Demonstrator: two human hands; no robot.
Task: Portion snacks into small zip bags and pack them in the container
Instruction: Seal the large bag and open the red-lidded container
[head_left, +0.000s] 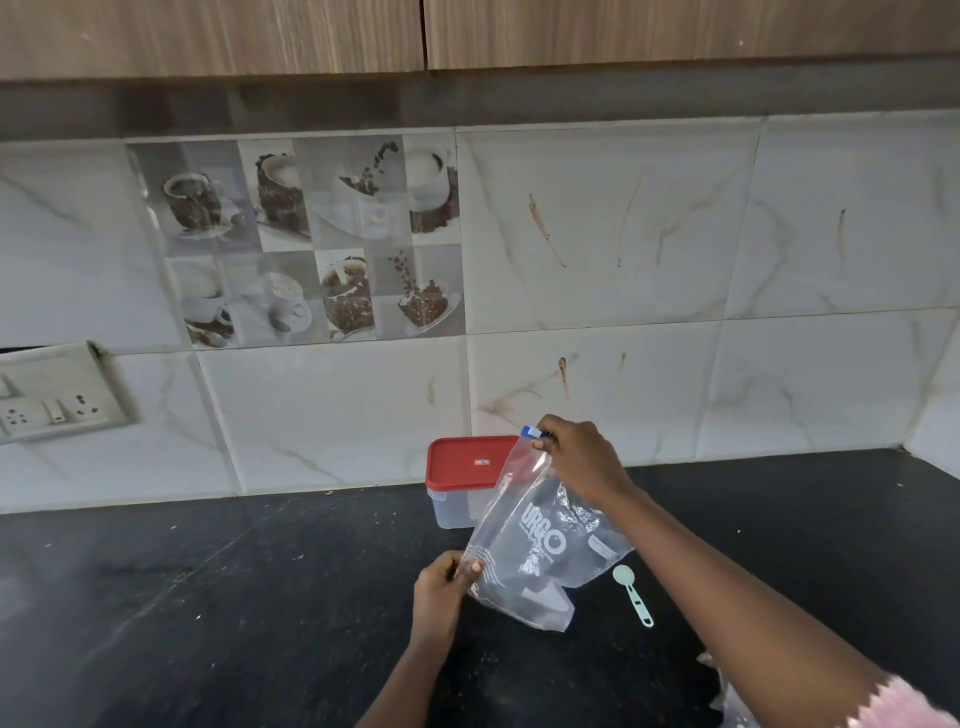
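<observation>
**One clear zip bag held up between two hands over a dark counter**

Part of the container (457, 483) is hidden behind the zip bag (535, 535), so only its red lid and the left of its clear body can be seen. At the lower right edge a crumpled bit of clear plastic (727, 696) is cut off by the frame and cannot be identified. No snacks can be made out inside the bag; the dark shapes seen through it cannot be told from the counter behind.

One bag, one container, one pale green measuring spoon (632, 592) and two hands are counted.

The bag is transparent, wrinkled and printed with white lettering, with a blue slider at its upper corner. It is held tilted above the black countertop (208, 597), in front of the container, which stands against the tiled wall (623, 234). The slider corner is pinched by the closed fingers of the right hand (582, 457), and the lower left edge is pinched between thumb and fingers of the left hand (441, 592). The spoon lies flat on the counter just right of the bag, under the right forearm
</observation>
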